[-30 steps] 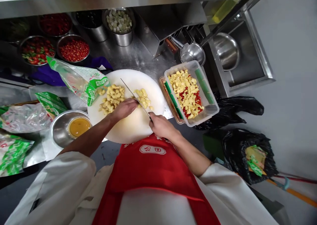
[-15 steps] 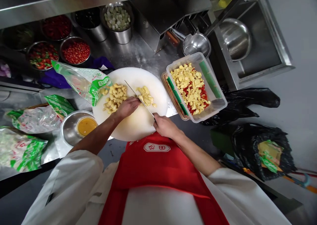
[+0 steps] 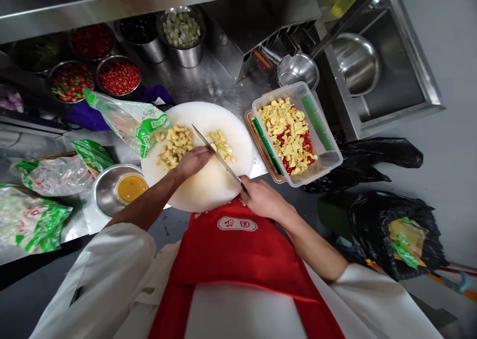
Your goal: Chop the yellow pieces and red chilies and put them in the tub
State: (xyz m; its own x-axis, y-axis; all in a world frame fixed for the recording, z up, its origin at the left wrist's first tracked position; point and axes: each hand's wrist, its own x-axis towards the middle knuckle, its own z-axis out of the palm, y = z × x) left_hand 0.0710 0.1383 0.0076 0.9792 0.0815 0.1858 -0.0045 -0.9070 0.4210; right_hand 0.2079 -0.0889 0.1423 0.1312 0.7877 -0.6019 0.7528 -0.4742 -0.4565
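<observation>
My right hand (image 3: 263,196) grips the handle of a kitchen knife (image 3: 219,159), whose blade slants up and left across the round white cutting board (image 3: 208,192). Fingers curled, my left hand (image 3: 194,161) presses on the board against the blade's left side, on a piece of ginger mostly hidden under the fingertips. Whole knobs of pale yellow ginger (image 3: 177,142) are heaped left of the blade. Cut ginger slices (image 3: 222,145) lie to its right. An open green and white plastic bag (image 3: 130,118) rests on the board's left edge.
Right of the board stands a clear plastic box (image 3: 328,166) with ginger slices over red chillies. A steel bowl (image 3: 104,192) holding orange-yellow liquid is at the left. Steel pots of chopped chillies (image 3: 118,76) line the back. A black-bagged bin (image 3: 367,229) stands at the lower right.
My right hand has moved slightly right and down, drawing the knife back toward me along its slant. My left hand stays almost in place. The whole view has shifted slightly.
</observation>
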